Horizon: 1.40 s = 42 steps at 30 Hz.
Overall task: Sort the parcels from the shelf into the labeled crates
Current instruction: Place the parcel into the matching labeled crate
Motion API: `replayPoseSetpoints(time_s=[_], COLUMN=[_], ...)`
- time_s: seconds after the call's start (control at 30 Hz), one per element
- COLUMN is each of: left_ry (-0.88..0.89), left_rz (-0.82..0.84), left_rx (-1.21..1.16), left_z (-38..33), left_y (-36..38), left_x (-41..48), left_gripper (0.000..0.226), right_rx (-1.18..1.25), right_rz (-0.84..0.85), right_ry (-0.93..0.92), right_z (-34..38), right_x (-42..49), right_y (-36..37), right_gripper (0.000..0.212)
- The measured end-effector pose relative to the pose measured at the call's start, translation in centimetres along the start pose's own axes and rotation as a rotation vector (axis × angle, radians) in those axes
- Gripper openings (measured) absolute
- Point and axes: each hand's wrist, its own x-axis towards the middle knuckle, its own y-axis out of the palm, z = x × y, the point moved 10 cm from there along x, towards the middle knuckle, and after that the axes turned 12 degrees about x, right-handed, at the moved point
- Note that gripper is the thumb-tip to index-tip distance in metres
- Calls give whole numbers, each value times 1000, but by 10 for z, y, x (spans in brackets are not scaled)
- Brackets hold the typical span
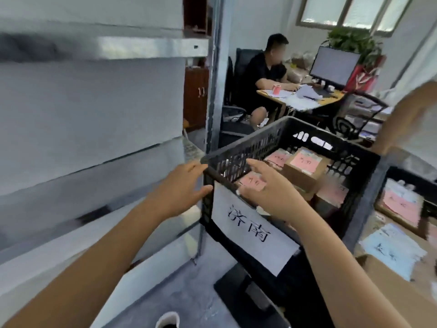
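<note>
Both forearms are stretched forward: the left hand [182,185] is spread open at the black crate [293,129] corner, the right hand [272,188] held open over pink-labelled parcels [305,164] inside

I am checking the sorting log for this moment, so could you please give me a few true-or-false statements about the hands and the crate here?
1. The black slatted plastic crate bears a white paper label with handwritten characters. True.
2. The crate holds only blue-labelled parcels. False: the brown cardboard parcels inside carry pink labels.
3. The left hand is at the crate's near corner. True.
4. The right hand carries a parcel above the crate. False: its fingers are spread over the near rim, with no parcel in them.
5. The desk behind is unoccupied. False: a seated person in a black shirt works there by a monitor.
</note>
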Motion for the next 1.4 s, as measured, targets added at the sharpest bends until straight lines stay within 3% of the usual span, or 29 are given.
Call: replayPoseSetpoints(time_s=[0.17, 0.43, 0.97, 1.4], left_ry=[-231, -562, -1128, -1370], left_rz=[-1, -56, 20, -124], left_rx=[49, 142, 216, 159], left_z=[61, 153, 261, 326], left_y=[-14, -47, -99, -131], left_x=[-89, -255, -673, -815], left_gripper=[72, 61, 61, 61], right_rx=[27, -12, 207, 224], right_rz=[209, 408, 770, 998], right_ry=[-173, -416, -615, -731], right_z=[56, 156, 343, 446], right_x=[-12, -55, -266, -332], right_y=[78, 203, 483, 619], right_gripper=[74, 76, 68, 62])
